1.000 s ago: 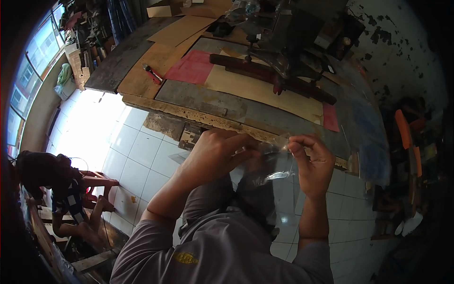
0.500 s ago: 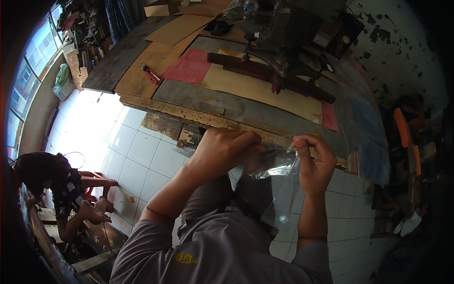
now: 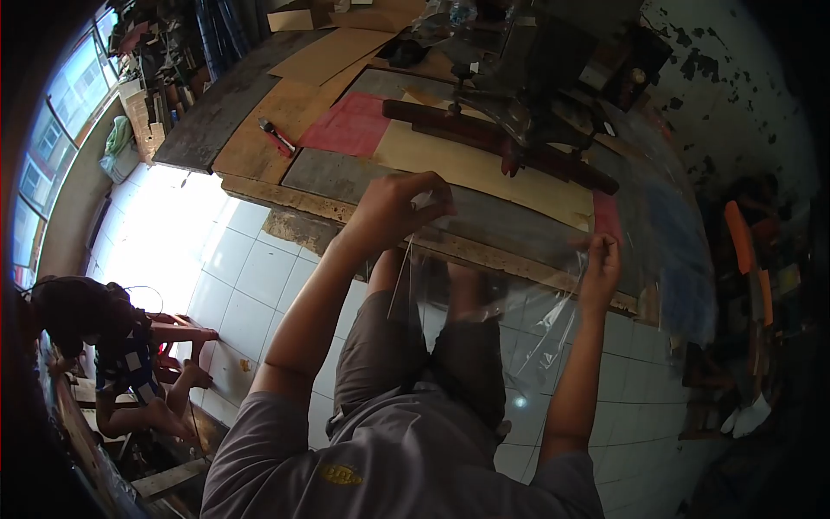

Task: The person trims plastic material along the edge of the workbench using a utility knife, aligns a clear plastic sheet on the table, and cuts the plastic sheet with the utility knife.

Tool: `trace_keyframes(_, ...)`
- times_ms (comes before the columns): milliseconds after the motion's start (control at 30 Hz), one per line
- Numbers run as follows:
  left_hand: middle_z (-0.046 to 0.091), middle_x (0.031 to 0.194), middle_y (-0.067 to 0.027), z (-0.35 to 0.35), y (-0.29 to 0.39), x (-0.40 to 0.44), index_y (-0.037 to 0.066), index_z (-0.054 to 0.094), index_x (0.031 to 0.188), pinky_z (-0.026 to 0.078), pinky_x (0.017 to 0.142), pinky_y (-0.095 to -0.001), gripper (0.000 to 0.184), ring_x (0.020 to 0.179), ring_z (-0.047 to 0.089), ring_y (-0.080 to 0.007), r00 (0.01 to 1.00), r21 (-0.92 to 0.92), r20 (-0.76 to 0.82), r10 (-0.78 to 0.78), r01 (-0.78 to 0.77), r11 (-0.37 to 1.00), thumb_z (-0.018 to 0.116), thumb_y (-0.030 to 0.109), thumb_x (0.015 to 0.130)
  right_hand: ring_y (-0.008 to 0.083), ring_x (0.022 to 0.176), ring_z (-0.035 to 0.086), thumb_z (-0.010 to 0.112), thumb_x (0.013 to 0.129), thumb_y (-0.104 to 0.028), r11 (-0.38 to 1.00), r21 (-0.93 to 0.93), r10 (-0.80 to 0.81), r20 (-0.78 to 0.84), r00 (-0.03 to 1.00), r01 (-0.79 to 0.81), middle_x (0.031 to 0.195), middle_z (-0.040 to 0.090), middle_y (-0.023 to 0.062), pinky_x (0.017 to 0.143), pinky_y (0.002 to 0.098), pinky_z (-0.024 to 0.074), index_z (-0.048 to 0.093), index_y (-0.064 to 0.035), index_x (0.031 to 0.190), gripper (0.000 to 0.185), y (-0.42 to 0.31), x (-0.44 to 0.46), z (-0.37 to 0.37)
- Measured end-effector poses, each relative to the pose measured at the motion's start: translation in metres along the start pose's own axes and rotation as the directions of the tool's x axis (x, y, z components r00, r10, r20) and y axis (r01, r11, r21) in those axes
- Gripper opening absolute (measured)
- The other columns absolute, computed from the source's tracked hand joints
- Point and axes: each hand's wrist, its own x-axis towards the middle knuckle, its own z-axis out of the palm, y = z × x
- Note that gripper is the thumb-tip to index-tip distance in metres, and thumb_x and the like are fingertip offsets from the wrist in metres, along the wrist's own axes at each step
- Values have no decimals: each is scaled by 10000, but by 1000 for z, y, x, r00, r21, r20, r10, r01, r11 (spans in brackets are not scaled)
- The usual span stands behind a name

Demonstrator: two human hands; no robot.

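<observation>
A clear plastic sheet hangs between my hands, in front of the table edge and above my legs. My left hand pinches its upper left corner, over the table's front edge. At the upper right corner, my right hand grips the plastic between thumb and fingers. The sheet is see-through, so its lower edge is hard to make out. Beyond my hands, a long cream sheet with a pink piece at its left lies on the table, under a dark press bar.
A red cutter lies on the worktable, left of the press. Brown cardboard rests at the back. Clear sheeting hangs at the table's right end. Another person sits low at the left beside a red stool.
My hands have moved apart, the left going up and to the left, the right slightly rightward. The plastic sheet is now spread wider between them.
</observation>
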Motion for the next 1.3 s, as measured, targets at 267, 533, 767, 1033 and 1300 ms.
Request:
trace_keyframes(267,801,961,-92,23,-22,-17,39,608,1403,591,858,-313,466,924,764,-129,949,-427,71,-308,308,850,761,49,964,132,831,667,619,1108,-314,984,0,180,72,981,-181,875,726,54,854,301,500,623,-37,1070,280,9,4,-2)
trace_keyframes(533,804,1035,-123,23,-35,-23,20,596,1414,586,912,-321,438,1010,755,-148,947,-493,192,-257,319,809,732,57,1000,131,805,655,626,1102,-288,977,13,211,18,977,-212,861,708,51,814,293,499,631,-31,1091,258,10,4,-3)
trace_keyframes(767,808,1038,-111,20,-29,-20,12,583,1406,575,934,-308,453,1015,751,-143,925,-521,186,-332,379,765,757,100,997,120,821,642,624,1102,-287,978,6,207,-4,978,-207,864,700,40,824,287,483,630,-33,1084,255,11,4,-3)
trace_keyframes(1033,807,1019,-118,28,-31,-19,-48,676,1241,599,908,-310,279,962,765,-154,931,-529,90,-353,344,775,718,130,1030,117,866,648,667,1083,-283,979,75,187,12,982,-188,898,714,40,859,287,474,635,-42,1107,244,15,3,-9)
trace_keyframes(1300,797,1039,-136,21,-7,-23,-44,615,1324,598,876,-328,262,935,779,-187,949,-508,0,-315,272,817,575,69,1091,108,917,632,780,1006,-209,958,210,169,129,977,-193,970,698,23,881,277,477,655,-25,1169,276,3,2,-23)
